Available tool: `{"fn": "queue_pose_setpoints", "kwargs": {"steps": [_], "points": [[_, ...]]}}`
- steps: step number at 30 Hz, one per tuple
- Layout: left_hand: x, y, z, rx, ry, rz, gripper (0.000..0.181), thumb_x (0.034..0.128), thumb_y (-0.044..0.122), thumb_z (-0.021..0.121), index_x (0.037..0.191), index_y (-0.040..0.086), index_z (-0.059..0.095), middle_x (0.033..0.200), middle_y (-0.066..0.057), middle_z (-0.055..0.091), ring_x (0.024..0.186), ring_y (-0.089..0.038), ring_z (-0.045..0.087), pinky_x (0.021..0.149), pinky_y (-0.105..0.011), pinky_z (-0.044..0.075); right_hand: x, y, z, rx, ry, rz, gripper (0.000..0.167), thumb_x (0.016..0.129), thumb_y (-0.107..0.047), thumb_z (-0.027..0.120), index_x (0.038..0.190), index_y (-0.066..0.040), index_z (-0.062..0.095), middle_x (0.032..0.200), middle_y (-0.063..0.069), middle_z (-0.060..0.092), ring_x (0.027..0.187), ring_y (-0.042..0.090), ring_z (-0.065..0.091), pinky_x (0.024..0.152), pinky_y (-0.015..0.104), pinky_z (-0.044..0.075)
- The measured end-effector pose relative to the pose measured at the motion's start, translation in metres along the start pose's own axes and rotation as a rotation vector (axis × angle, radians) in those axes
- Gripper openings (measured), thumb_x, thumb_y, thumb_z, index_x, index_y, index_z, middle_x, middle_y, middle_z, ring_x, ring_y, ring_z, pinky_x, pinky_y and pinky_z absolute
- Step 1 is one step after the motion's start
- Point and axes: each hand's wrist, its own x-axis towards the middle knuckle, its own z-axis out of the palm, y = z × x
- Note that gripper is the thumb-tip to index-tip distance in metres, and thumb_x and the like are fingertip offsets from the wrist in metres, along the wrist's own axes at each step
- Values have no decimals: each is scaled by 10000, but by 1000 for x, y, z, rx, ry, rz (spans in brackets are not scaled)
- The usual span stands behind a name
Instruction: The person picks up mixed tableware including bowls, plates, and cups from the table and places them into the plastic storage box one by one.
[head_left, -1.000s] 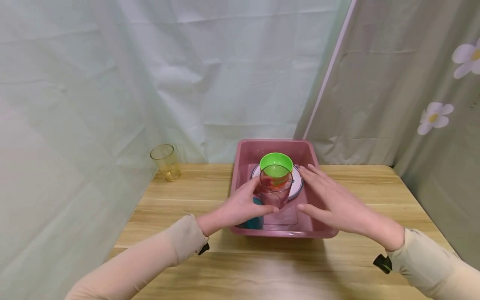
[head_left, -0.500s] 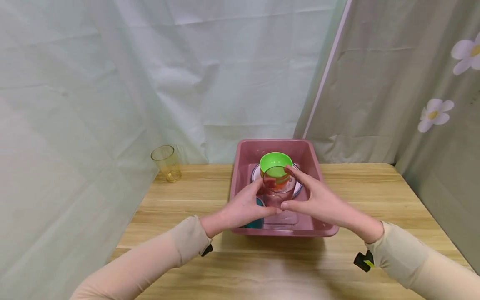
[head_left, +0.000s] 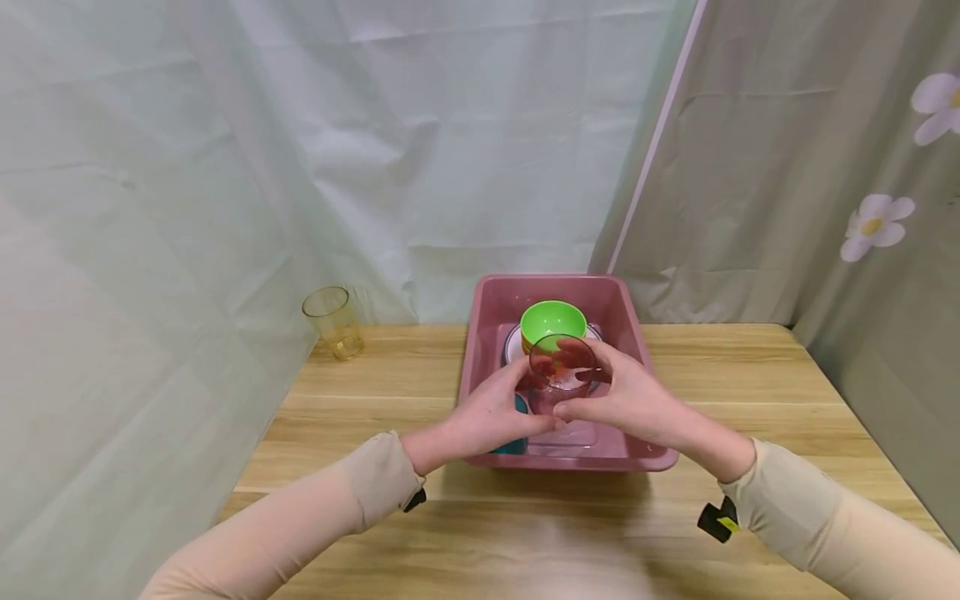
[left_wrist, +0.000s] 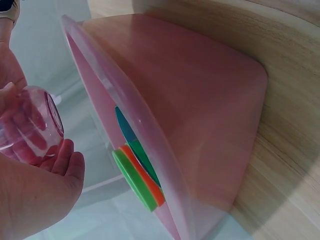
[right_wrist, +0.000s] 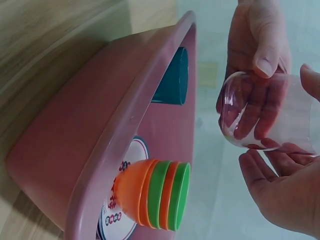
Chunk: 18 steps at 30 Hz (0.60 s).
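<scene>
A see-through pinkish cup (head_left: 561,379) is held above the pink bin between both hands. My left hand (head_left: 491,414) grips its left side, thumb in front and fingers behind the wall, which shows clearly in the right wrist view. On the other side my right hand (head_left: 637,400) holds the same cup (right_wrist: 270,112), its fingers curled around it. Below, inside the bin (head_left: 656,457), a stack of green and orange bowls (right_wrist: 155,194) stands on a white patterned plate (right_wrist: 116,220). Near the bin's front left corner is a teal cup (right_wrist: 172,80), partly hidden by my left hand in the head view.
A yellow see-through cup (head_left: 335,325) stands at the left back of the wooden table (head_left: 360,433). Pale curtains (head_left: 450,167) hang close behind and at both sides. The bin's raised rim lies under both hands.
My right hand has moved left from beside the cup and now holds it. The left hand keeps its grip and, with the cup, has shifted slightly right.
</scene>
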Motion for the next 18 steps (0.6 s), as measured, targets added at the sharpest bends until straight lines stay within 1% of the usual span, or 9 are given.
{"fn": "queue_pose_setpoints", "kwargs": {"steps": [3,7,9,11,13,14,16,18], "points": [[0,-1,1,10,5,10,688,830,324,866,1400,170,512,1296,57,616,1087,-77,603,933,-299,530,0,0,1,-11,3,-3,786,789,-207,906,1450,-57,507,1402,83,587,1185,332,609,918,284,553],[-1,-2,2,35,2,28,662,831,295,860,1389,184,522,1259,82,623,1068,-75,604,925,-281,522,-2,0,3,-40,8,0,753,774,-243,922,1400,-79,537,1316,75,627,1120,271,639,907,283,555],[-2,-2,1,50,-4,43,659,833,265,854,1397,194,520,1246,97,620,1061,-74,603,930,-287,519,-2,0,4,-51,11,2,738,769,-253,926,1379,-84,545,1291,79,634,1097,242,648,908,279,553],[-3,-2,0,62,-14,62,689,833,259,851,1427,219,504,1264,103,613,1085,-76,599,960,-322,517,-2,1,4,-57,13,3,741,764,-251,929,1376,-87,545,1287,75,637,1097,227,651,916,285,551],[-4,-3,-3,107,-22,70,785,833,300,852,1500,260,442,1333,108,582,1150,-71,576,1005,-348,500,-1,2,4,-74,19,0,749,761,-256,930,1377,-82,541,1293,70,635,1111,223,648,934,299,546],[-6,-4,-4,138,-27,67,850,834,339,852,1546,267,394,1398,97,552,1213,-77,553,1042,-368,479,-1,2,3,-79,19,-1,754,763,-255,929,1382,-79,535,1300,66,632,1126,223,645,948,316,542],[-9,-5,-8,213,-42,58,967,838,431,837,1615,263,286,1526,68,463,1346,-112,473,1111,-415,424,0,3,2,-96,19,-4,763,767,-252,927,1390,-72,524,1312,60,625,1146,224,638,969,350,536],[-13,-7,-12,299,-61,47,1059,847,530,800,1653,249,173,1616,47,349,1447,-147,364,1156,-434,367,1,5,1,-108,16,-6,769,771,-248,923,1392,-58,512,1327,69,615,1163,232,632,985,381,528]]}}
